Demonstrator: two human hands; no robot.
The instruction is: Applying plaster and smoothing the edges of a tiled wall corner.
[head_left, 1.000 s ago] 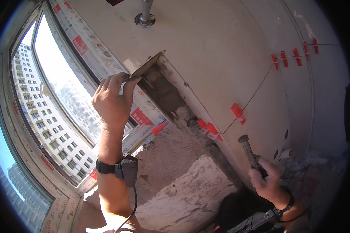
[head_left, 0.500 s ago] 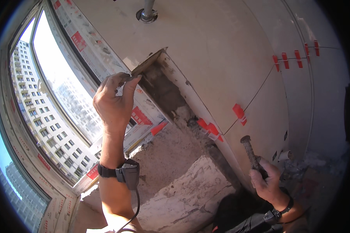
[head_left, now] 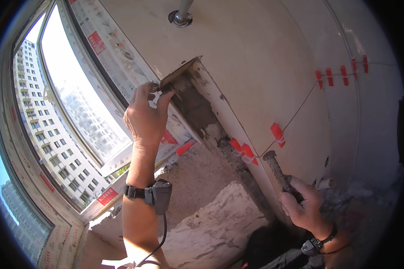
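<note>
Left hand (head_left: 146, 117) curled, fingertips at upper corner of recess (head_left: 192, 105); cannot tell whether it grips anything. Right hand (head_left: 304, 208) grasps ribbed tool (head_left: 278, 171), well apart. Right of left hand, wall tiles (head_left: 256, 76) up, red clips (head_left: 277, 133) on joint; recess just beside it bare, rough masonry (head_left: 197, 172) below uncovered. Window frame (head_left: 114, 56) crowds left; open room between hands.

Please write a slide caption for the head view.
Left hand at edge of wall recess; right hand holding dark tool.
</note>
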